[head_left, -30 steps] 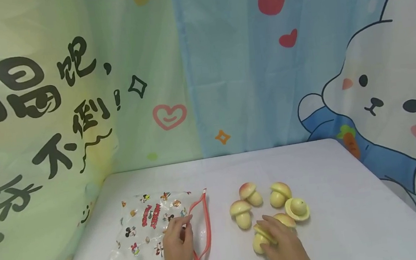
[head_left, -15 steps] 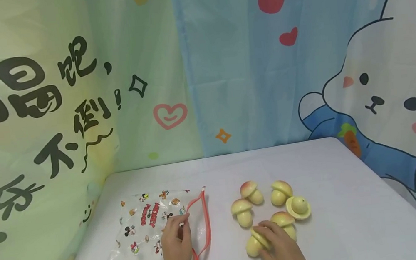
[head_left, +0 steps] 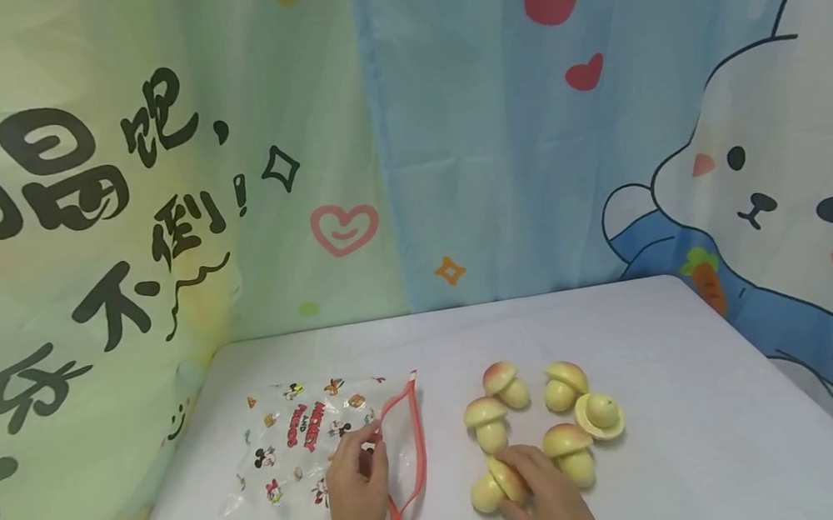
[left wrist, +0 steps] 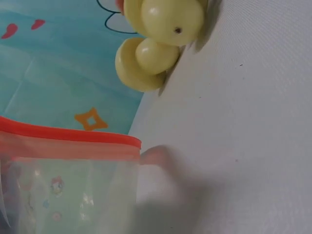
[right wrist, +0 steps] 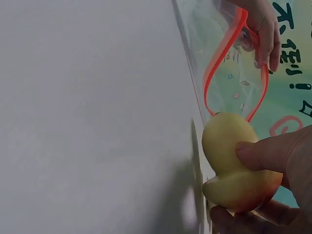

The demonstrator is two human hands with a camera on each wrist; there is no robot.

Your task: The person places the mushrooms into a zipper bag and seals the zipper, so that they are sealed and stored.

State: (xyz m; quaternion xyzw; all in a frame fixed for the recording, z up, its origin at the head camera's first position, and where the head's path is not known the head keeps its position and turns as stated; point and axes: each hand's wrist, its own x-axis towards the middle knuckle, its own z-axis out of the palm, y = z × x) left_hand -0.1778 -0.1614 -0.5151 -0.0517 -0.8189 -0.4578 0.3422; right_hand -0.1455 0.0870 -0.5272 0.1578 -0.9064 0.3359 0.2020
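I take the mouth of the clear bag [head_left: 294, 477] as the reference, because the position of the held mushroom [head_left: 489, 496] is read against it. The bag lies flat on the white table [head_left: 642, 339], left of the mushroom, with its red-edged mouth [head_left: 419, 444] turned right, toward the mushroom. The right hand [head_left: 548, 498] pinches the mushroom: in the right wrist view I see the thumb on the stem near the neck and fingers curled under the cap. The long axis, stem to cap, lies roughly crosswise in the head view, slightly tilted. The stem end points left at the bag; the cap end sits against the fingers. Bare table separates the stem from the red edge, so mushroom and bag are apart. I cannot tell whether the mushroom touches the table or is raised slightly. The left hand [head_left: 358, 475] pinches the nearer-left side of the mouth between thumb and fingers, and the two red edges stand parted, as the right wrist view confirms. The right hand carries the mushroom and is the nearer of the two to it; the left hand is beyond the gap, at the bag. Five loose mushrooms [head_left: 576, 466] lie behind and to the right of the held one; one sits just beside the right hand.
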